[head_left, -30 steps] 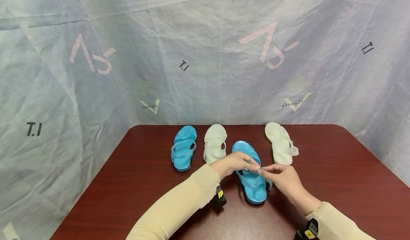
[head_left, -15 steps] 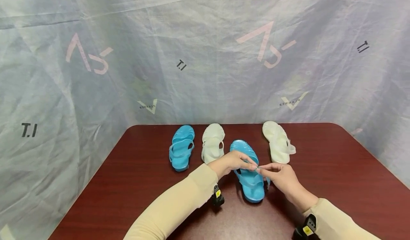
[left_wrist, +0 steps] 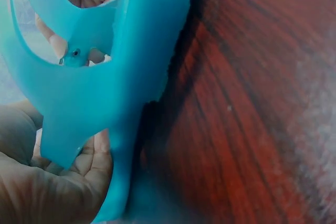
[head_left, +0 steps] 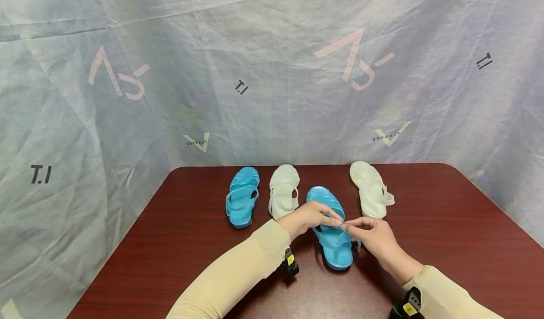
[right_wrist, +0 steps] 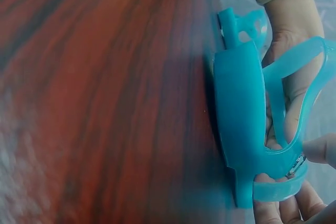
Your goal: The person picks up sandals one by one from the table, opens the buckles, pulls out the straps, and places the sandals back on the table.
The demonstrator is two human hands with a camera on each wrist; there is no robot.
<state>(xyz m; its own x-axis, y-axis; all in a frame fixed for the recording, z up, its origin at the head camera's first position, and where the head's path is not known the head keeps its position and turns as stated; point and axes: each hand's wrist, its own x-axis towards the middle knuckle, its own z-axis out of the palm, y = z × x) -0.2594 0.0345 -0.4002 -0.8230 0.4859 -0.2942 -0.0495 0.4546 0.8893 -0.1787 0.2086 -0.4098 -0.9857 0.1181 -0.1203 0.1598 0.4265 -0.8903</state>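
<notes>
A blue sandal (head_left: 337, 257) lies sole-down on the table, its toe pointing away from me. Both hands meet over its right side. My left hand (head_left: 308, 219) reaches across the sandal and pinches the strap with thumb and fingertips. From the right, my right hand (head_left: 376, 238) pinches the same strap near a small metal buckle (right_wrist: 297, 166). In the right wrist view, right fingers lie behind the strap's lower band (right_wrist: 278, 190). A small dark rivet (left_wrist: 76, 52) shows on the strap in the left wrist view. The fingertips partly hide the buckle.
Another blue sandal (head_left: 241, 208) lies at the back left. A white sandal (head_left: 284, 179) is beside it, partly behind the left hand. A second white sandal (head_left: 369, 191) lies behind the right hand. A grey printed cloth (head_left: 272, 73) hangs behind the dark red table (head_left: 178, 243).
The head view shifts slightly. Both hands stay together at the blue sandal's strap, with only tiny movements of the fingertips.
</notes>
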